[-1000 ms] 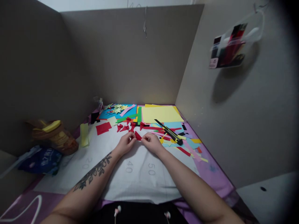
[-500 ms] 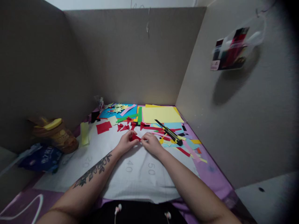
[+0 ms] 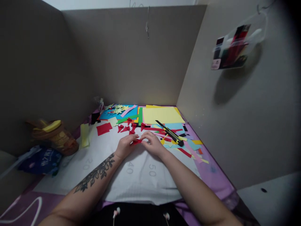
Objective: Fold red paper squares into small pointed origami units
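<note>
My left hand (image 3: 125,146) and my right hand (image 3: 152,143) meet over a white mat (image 3: 131,175) marked 40 and 50. Together they pinch a small red paper piece (image 3: 136,141) between their fingertips. Just beyond the hands lie several small folded red paper shapes (image 3: 128,127) and a flat red square (image 3: 104,128). A yellow and black utility knife (image 3: 170,133) rests to the right of my right hand among coloured strips.
Coloured sheets lie at the back: a yellow sheet (image 3: 162,115), a blue sheet (image 3: 118,112) with pale paper stars. Cardboard walls close in three sides. A brown bag with a yellow item (image 3: 53,135) and a blue packet (image 3: 41,161) sit left. A hanging pouch (image 3: 231,47) is on the right wall.
My hands have drawn closer together and the red piece is now nearly hidden between the fingertips; earlier it stuck out between the hands.
</note>
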A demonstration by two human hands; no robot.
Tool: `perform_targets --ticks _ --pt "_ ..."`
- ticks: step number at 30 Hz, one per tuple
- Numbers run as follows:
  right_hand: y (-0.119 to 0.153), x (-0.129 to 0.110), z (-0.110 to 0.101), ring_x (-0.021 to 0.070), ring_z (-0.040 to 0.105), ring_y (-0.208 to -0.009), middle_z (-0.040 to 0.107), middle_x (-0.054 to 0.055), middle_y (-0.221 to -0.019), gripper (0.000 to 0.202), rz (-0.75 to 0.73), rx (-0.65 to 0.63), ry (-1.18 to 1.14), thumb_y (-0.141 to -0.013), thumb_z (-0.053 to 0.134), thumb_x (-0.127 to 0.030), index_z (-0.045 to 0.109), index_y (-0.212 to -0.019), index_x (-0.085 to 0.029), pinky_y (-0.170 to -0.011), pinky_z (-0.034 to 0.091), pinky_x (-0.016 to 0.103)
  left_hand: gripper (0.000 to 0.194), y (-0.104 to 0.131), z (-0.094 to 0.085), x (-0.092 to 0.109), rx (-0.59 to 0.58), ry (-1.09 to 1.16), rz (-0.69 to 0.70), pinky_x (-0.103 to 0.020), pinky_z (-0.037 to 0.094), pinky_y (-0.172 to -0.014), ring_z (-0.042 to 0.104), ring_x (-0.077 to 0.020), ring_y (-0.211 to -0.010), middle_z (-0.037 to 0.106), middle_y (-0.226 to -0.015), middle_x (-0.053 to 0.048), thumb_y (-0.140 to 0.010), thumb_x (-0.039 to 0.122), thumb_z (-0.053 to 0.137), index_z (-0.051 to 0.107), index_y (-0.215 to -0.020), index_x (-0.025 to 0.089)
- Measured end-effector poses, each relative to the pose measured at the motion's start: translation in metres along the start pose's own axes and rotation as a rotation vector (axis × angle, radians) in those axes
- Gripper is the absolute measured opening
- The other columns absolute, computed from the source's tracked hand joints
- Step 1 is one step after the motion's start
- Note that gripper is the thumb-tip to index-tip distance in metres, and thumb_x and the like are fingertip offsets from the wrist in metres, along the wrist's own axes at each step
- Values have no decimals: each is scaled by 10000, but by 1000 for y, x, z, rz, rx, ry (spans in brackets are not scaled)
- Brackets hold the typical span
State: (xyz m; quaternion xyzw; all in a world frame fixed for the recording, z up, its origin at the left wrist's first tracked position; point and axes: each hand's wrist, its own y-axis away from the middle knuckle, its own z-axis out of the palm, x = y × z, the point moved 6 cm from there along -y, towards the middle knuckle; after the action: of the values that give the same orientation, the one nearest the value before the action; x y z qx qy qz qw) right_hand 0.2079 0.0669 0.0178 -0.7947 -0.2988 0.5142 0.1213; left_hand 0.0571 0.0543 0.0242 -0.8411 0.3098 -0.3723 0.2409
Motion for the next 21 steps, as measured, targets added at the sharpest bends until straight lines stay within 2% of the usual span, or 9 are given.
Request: perform_targets --ticks 3,5,10,13,17,21 --pt "1 -3 2 190 527 -998 567 39 -986 129 -9 -27 -10 -735 574 -93 613 -777 -209 -806 426 308 41 0 0 0 -5 -8 -4 -293 502 -786 657 -191 -889 708 -956 -81 -788 214 610 621 -762 184" --pt "2 -5 0 191 523 -1019 565 43 -1006 118 -8 -21 -13 -742 565 -92 594 -753 -206 -825 423 316 36 0 2 -2 -21 8 -60 -276 501 -744 658 -174 -821 711 -888 -54 -793 204 595 629 -798 192" --pt "1 -5 -7 186 533 -995 575 45 -990 93 -9 58 -12 -750 568 -118 584 -726 -207 -847 418 326 74 -1 8 -13 -51 165 -337 -249 489 -648 636 -145 -688 675 -770 -8 -788 231 580 608 -846 193" --pt "0 1 -6 187 542 -957 585 42 -956 75 33 85 -26 -726 581 -134 581 -696 -202 -750 436 291 155 -2 12 -18 -36 382 -479 -254 501 -642 653 -159 -718 670 -779 -9 -758 252 604 575 -894 183" --pt "-1 15 -2 157 550 -756 591 12 -801 61 198 101 -137 -709 594 -182 550 -669 -191 -604 410 245 225 -2 15 -20 -13 529 -581 -252 498 -612 655 -160 -695 672 -770 -12 -713 259 640 561 -905 171" --pt "1 23 3 114 460 -569 514 -42 -630 112 322 83 -259 -685 616 -217 510 -665 -188 -540 360 232 197 -1 16 -18 -26 586 -613 -249 486 -600 647 -157 -670 675 -729 -6 -697 265 650 567 -849 170"
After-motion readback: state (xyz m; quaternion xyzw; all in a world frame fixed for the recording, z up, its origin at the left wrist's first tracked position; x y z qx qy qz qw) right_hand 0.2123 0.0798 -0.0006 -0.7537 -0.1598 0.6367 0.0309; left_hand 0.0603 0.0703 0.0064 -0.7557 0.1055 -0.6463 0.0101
